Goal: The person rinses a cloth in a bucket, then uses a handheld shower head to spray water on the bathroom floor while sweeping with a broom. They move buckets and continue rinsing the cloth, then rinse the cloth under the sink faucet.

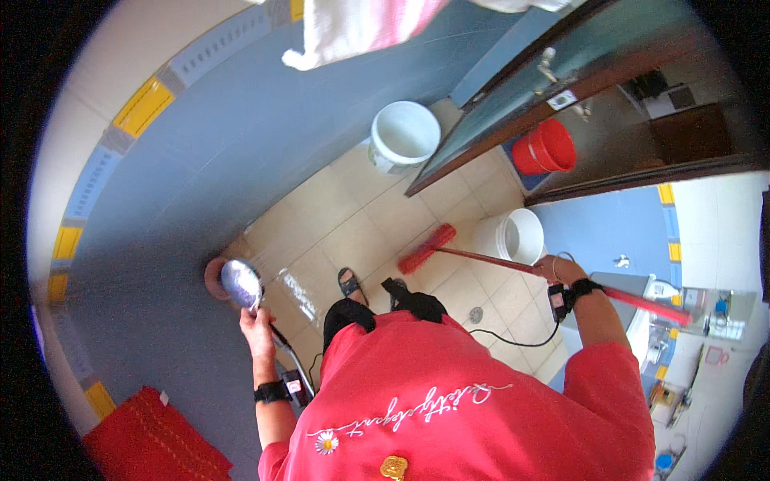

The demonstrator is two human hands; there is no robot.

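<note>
My left hand is closed round the handle of a silver shower head, held up near the blue wall on the left. Its hose runs down beside my forearm. On the right, my right hand grips the red pole of a floor brush. The brush's red bristle head rests on the tiles a little ahead of my feet, and the far end of the pole sticks out past my right wrist. Wet, shiny patches show on the floor between the shower head and my sandals.
A white bucket stands by the far wall, and another white bucket sits beside the pole. Beyond the half-open door is a red bucket. A round floor drain lies ahead right. Red cloth hangs lower left.
</note>
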